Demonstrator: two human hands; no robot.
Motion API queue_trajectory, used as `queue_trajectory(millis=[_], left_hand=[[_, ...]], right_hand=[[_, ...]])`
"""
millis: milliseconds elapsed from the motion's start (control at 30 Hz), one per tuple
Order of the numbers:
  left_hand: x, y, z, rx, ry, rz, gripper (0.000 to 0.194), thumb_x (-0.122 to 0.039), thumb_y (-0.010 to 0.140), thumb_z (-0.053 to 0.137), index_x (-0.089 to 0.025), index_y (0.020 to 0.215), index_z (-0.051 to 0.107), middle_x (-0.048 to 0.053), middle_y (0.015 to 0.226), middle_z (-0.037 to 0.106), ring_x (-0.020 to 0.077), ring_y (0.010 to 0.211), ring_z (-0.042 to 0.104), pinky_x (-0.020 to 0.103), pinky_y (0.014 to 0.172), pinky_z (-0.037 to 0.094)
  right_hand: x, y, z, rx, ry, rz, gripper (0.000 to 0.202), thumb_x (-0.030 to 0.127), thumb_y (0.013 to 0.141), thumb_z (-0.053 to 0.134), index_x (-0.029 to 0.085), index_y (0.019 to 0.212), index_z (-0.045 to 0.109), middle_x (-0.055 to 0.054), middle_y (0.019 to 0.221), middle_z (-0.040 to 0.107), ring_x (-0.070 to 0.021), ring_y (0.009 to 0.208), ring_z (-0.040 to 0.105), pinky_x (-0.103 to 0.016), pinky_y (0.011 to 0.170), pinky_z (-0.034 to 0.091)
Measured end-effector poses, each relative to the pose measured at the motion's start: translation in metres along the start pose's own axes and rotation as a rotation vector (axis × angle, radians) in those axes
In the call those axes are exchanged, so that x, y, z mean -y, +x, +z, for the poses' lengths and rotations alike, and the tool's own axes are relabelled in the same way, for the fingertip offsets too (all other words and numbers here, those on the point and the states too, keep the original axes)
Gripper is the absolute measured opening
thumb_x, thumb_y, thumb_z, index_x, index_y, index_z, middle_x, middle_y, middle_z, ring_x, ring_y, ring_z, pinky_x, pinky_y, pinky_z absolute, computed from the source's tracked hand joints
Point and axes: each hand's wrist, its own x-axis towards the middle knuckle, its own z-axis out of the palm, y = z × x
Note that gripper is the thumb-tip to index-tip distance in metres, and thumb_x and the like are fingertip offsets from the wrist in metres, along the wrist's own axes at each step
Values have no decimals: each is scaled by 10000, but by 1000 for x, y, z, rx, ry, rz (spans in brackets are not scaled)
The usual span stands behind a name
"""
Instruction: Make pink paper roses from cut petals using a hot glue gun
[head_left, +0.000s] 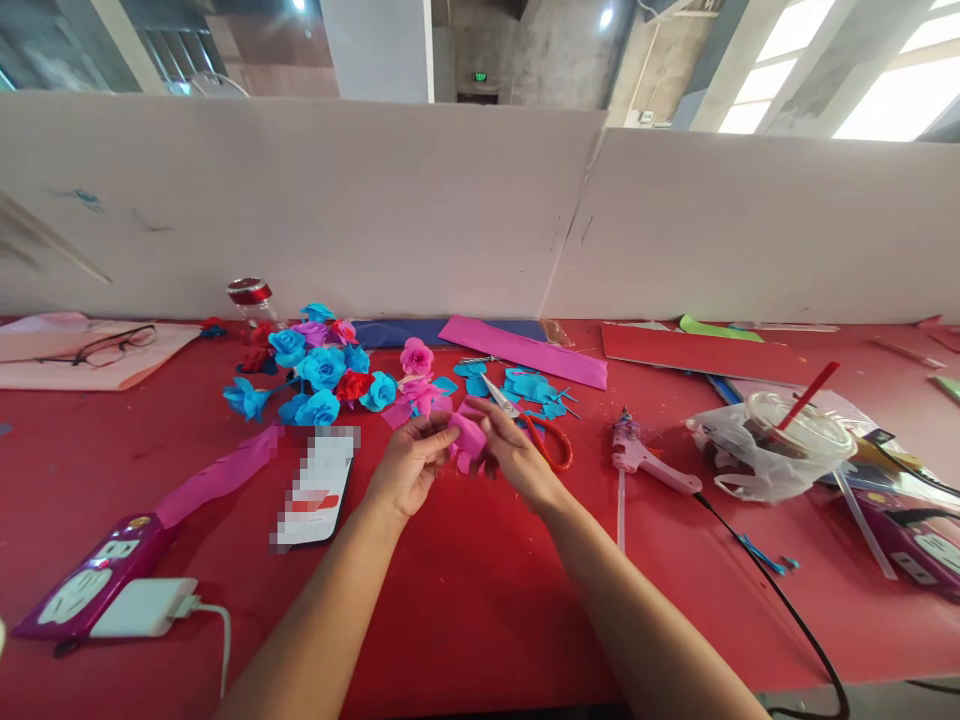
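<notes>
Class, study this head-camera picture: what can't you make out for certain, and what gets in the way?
- Phone, head view: screen contents, masked by pixelation.
- Pink paper, head view: full outline, covered by fingers of the left hand and right hand.
- Scissors, head view: partly hidden by the right hand.
- Cup, head view: lower part, wrapped in the plastic bag.
- Right-side power strip, head view: far end, cut off by the picture's edge.

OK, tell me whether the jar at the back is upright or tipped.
Upright: the glass jar stands on the red table with its red lid on top.
</notes>
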Motion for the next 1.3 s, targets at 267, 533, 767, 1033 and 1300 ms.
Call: queue_trajectory(millis=[267,533,767,1033,1300], left_hand=[[-10,5,-12,-210,193,179,287,-207,485,850,-132,713,692,-6,641,608,41,515,453,147,429,302],[2,4,-9,-176,234,181,256,-239,519,832,-152,726,710,14,698,655,92,631,556,197,577,422],[14,-1,0,-53,354,174,281,-290,615,790,-166,855,714,23,821,670,115,753,573,219,700,437],[17,-2,-1,-58,298,371,240,-401,803,625,-201,911,701,13,850,668,79,638,504,212,637,440],[19,0,-5,-17,368,435,220,-299,750,685,-208,946,729,15,862,705,163,835,603,274,785,456]], right_hand=[[-1,8,-23,-386,-235,-113,346,448,862,442,185,653,523,40,559,436,-110,525,391,-240,517,316],[10,0,-30,-631,-586,-284,448,383,758,624,230,1177,579,-119,1220,564,-266,1102,503,-386,838,423],[-5,2,-11,-197,-335,-55,244,388,756,638,193,895,687,1,660,617,-140,596,521,-259,578,393],[8,2,-17,-449,190,29,267,432,661,720,175,693,652,41,574,536,-84,499,389,-229,493,298],[12,-1,-11,-431,543,64,237,275,556,825,183,699,659,23,700,640,-85,590,520,-194,541,387]])
